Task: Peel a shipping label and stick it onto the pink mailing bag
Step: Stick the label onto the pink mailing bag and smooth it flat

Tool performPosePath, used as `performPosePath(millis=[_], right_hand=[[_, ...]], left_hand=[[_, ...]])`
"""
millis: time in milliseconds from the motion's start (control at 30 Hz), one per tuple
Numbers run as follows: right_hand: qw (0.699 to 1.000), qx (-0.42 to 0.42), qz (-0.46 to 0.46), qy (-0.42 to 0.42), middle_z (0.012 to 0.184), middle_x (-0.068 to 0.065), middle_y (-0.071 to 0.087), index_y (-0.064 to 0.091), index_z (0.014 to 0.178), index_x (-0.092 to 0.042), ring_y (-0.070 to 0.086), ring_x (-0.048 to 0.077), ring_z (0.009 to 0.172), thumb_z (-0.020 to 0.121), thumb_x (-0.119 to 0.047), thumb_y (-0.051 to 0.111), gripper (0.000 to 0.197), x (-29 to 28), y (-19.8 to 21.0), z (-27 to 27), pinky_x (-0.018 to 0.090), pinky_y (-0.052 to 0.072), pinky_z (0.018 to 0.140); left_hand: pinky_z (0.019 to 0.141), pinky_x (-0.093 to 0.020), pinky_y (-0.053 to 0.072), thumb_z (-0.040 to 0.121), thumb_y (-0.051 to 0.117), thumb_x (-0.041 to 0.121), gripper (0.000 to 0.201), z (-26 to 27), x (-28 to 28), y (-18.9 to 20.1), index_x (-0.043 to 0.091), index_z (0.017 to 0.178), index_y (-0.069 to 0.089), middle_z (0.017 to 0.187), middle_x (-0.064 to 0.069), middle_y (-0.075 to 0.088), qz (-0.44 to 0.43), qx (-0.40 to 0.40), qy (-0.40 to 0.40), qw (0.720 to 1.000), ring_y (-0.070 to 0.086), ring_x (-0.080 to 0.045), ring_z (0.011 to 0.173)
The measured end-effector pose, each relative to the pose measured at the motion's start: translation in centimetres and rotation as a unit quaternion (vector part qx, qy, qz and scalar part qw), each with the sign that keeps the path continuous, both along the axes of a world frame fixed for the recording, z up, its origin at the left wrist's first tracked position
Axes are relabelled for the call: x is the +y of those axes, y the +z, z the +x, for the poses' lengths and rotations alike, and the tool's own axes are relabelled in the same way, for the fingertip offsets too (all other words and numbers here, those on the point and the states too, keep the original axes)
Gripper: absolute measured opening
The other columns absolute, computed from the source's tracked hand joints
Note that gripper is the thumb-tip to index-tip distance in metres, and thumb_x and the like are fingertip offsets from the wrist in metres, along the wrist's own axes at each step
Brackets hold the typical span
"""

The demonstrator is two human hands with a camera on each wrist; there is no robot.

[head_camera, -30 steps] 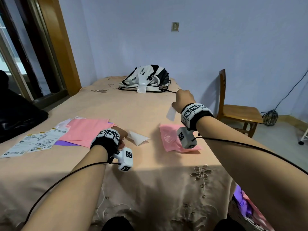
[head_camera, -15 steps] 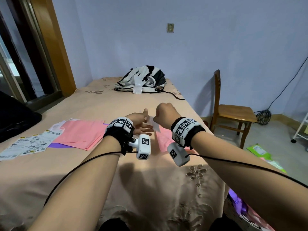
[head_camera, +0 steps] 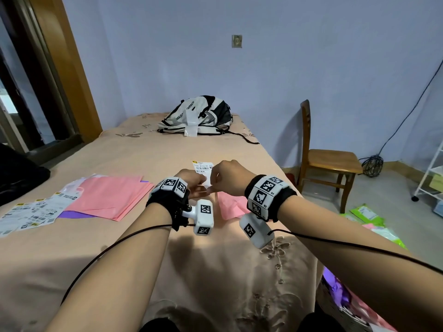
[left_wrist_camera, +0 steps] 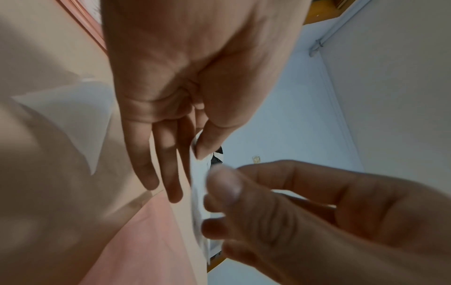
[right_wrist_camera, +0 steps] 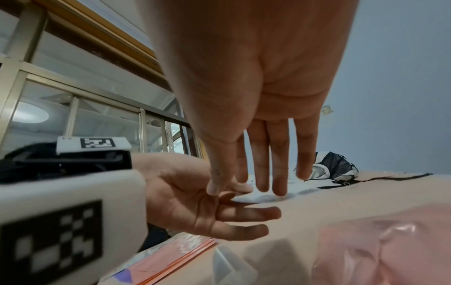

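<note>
Hands met above the bed: left hand (head_camera: 191, 184) and right hand (head_camera: 230, 177) each pinched the shipping label (head_camera: 203, 168) by thumb and fingertips, remaining fingers loosely extended. The pink mailing bag (head_camera: 231, 204) lay directly beneath. Uneven peeling probably risked the adhesive face folding onto itself or the fingers.

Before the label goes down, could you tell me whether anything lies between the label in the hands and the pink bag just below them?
Nothing visible does. Left hand and right hand pinch the shipping label in the air just above the pink mailing bag, whose visible surface is bare. The loose white sheet lies off to the left.
</note>
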State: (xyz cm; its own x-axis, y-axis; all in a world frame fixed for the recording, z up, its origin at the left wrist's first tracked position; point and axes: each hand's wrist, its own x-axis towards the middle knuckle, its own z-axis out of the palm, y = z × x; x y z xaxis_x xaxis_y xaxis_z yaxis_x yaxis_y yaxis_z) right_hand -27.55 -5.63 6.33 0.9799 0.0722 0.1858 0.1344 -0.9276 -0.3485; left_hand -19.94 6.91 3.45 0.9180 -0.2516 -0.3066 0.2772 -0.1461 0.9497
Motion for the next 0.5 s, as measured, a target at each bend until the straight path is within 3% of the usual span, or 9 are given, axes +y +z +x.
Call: performPosePath(millis=[67,133,200,267,333,400,500], right_hand=[[0.999,-0.027,0.013,-0.032,0.099,0.009,0.073,0.073,0.09,-0.015,0.065,0.026,0.096,0.083,-0.021,0.07,0.009,-0.9,-0.1,0.4,0.028,0.05,0.079],[0.995,-0.035,0.045,-0.087,0.108,0.01,0.071,0.071,0.099,-0.015,0.063,0.028,0.105,0.086,-0.014,0.064,0.015,-2.4,0.1,0.8,0.03,0.05,0.087],[0.984,0.006,0.091,-0.153,0.114,0.012,0.069,0.066,0.111,-0.009,0.064,0.03,0.107,0.087,-0.016,0.065,0.026,-3.9,0.3,1.2,0.03,0.052,0.089],[0.964,0.06,0.167,-0.2,0.107,0.017,0.071,0.064,0.113,0.002,0.071,0.033,0.094,0.086,-0.014,0.068,0.032,-4.9,0.4,1.3,0.04,0.058,0.089],[0.941,0.107,0.248,-0.206,0.098,0.022,0.074,0.063,0.109,0.011,0.071,0.031,0.072,0.088,-0.008,0.065,0.028,-5.4,0.5,0.9,0.048,0.06,0.084],[0.923,0.131,0.298,-0.204,0.086,0.019,0.072,0.062,0.107,0.014,0.065,0.026,0.059,0.092,-0.004,0.061,0.023,-5.9,0.6,0.6,0.047,0.06,0.083],[0.909,0.131,0.336,-0.207,0.077,0.018,0.069,0.065,0.102,0.013,0.063,0.024,0.058,0.09,-0.002,0.064,0.019,-6.8,0.7,0.3,0.043,0.061,0.078]], left_hand=[[0.059,-0.039,0.061,0.094,0.047,-0.003,0.031,-0.3,0.0,-0.2,0.0,0.122,0.06,0.097,-0.017,0.068,0.004,0.005,-0.01,1.0,0.068,-0.029,0.077],[0.057,-0.038,0.061,0.096,0.047,-0.001,0.029,-0.6,-0.1,-0.2,0.002,0.122,0.059,0.095,-0.015,0.068,0.01,0.002,-0.024,1.0,0.068,-0.027,0.072],[0.053,-0.035,0.061,0.097,0.046,0.0,0.029,-0.9,-0.4,0.0,0.004,0.122,0.059,0.089,-0.012,0.068,0.028,-0.006,-0.043,0.999,0.066,-0.02,0.056],[0.044,-0.027,0.053,0.097,0.045,0.001,0.031,-1.0,-0.8,0.2,0.003,0.125,0.059,0.091,-0.013,0.067,0.041,-0.016,-0.06,0.997,0.056,-0.013,0.037],[0.038,-0.021,0.047,0.098,0.044,0.001,0.032,-1.2,-1.4,0.4,0.003,0.126,0.059,0.091,-0.014,0.066,0.045,-0.023,-0.073,0.996,0.053,-0.011,0.031],[0.034,-0.019,0.044,0.098,0.043,0.001,0.032,-1.5,-2.1,0.6,0.003,0.126,0.058,0.094,-0.016,0.066,0.043,-0.023,-0.081,0.996,0.053,-0.012,0.029],[0.039,-0.024,0.05,0.098,0.044,0.002,0.032,-1.8,-3.1,0.8,0.004,0.126,0.059,0.097,-0.017,0.068,0.042,-0.022,-0.09,0.995,0.058,-0.013,0.033]])
